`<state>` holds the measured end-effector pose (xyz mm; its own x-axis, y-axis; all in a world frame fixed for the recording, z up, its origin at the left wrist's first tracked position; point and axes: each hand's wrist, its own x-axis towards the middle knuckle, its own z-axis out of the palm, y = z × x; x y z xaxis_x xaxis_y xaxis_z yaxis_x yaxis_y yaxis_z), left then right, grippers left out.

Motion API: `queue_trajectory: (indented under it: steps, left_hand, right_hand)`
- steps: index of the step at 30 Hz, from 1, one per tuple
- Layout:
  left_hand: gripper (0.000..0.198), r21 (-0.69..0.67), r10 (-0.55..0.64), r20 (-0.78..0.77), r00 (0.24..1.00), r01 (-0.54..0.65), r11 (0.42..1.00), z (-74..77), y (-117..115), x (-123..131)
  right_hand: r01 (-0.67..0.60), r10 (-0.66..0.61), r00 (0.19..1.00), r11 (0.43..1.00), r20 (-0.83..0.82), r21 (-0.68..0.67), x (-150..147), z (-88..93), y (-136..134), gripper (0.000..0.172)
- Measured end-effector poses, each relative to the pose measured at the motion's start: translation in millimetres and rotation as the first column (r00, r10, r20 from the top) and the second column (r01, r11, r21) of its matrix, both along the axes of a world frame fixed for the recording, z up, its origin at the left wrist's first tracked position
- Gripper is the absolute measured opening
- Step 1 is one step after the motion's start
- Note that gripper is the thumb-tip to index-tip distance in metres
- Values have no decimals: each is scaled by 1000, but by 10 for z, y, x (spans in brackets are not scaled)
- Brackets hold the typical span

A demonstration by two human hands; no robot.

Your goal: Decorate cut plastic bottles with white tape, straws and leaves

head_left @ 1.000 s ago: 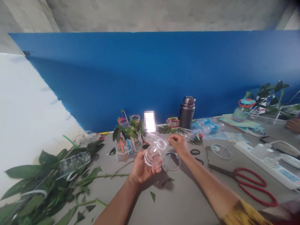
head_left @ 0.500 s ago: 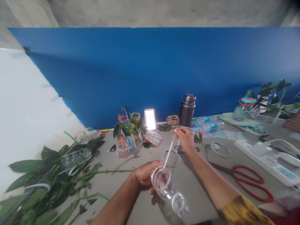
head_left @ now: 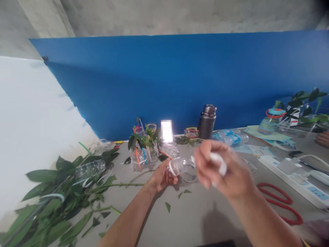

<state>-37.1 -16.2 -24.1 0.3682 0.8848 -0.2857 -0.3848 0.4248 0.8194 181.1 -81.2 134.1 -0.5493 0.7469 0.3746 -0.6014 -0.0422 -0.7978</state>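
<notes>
My left hand (head_left: pixel 164 176) is closed around a cut clear plastic bottle (head_left: pixel 182 165), which lies tilted with its narrow end to the right. A white band runs round the bottle near the fingers. Closer to the camera, my right hand (head_left: pixel 227 168) is closed with a white strip (head_left: pixel 219 163) curling out of its fingers. That hand covers the far end of the bottle, so I cannot tell whether the two touch. Behind the bottle, a clear ring (head_left: pixel 189 178) lies on the grey table (head_left: pixel 185 219).
Leafy branches (head_left: pixel 51 202) spread over the left side. Decorated clear cups (head_left: pixel 137 157) and a dark thermos (head_left: pixel 207 121) stand by the blue partition (head_left: pixel 164 79). Red-handled scissors (head_left: pixel 288 219) and a power strip (head_left: pixel 295 181) lie right. Another person's hand (head_left: pixel 322 138) shows at far right.
My right hand has come nearer the camera and lower, its strip now curled rather than stretched. My left hand has raised the bottle and turned its narrow end rightward. Leaf scraps on the table are uncovered.
</notes>
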Motion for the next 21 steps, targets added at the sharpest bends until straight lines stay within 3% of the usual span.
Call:
queue_trajectory:
  steps: [1,3,4,6,8,10,13,15,18,21]
  left_hand:
    - [51,-9,60,50,997,-60,998,20,4,1]
    - [44,-37,151,132,980,-147,988,66,3,1]
    - [41,-56,182,159,970,-175,983,89,-1,0]
    - [37,-84,227,200,953,-214,973,130,-8,-6]
    - [32,-84,242,244,939,-228,970,156,-16,-18]
    - [29,-52,232,282,931,-226,973,165,-26,-31]
    - [31,56,235,320,918,-266,962,159,-47,-34]
    - [39,156,246,330,911,-310,938,157,-60,-17]
    - [51,280,277,316,908,-368,887,164,-66,29]
    - [58,342,353,267,897,-431,835,164,-52,69]
  right_hand:
    - [-149,148,988,989,37,19,-32,-53,-116,29]
    - [-342,320,924,936,210,83,-113,-233,-283,36]
    - [-388,328,893,908,307,161,-154,-340,-331,37]
    - [-555,306,746,777,591,298,-221,-537,-364,30]
    - [-554,118,673,735,730,392,-254,-670,-327,22]
    - [-428,-110,633,774,766,466,-251,-731,-220,16]
    - [-148,-324,471,888,821,435,-206,-765,74,11]
    - [107,-462,432,879,774,464,-180,-811,324,20]
    - [375,-510,511,856,691,355,-188,-933,661,24]
    - [412,-396,675,902,623,126,-248,-1055,857,48]
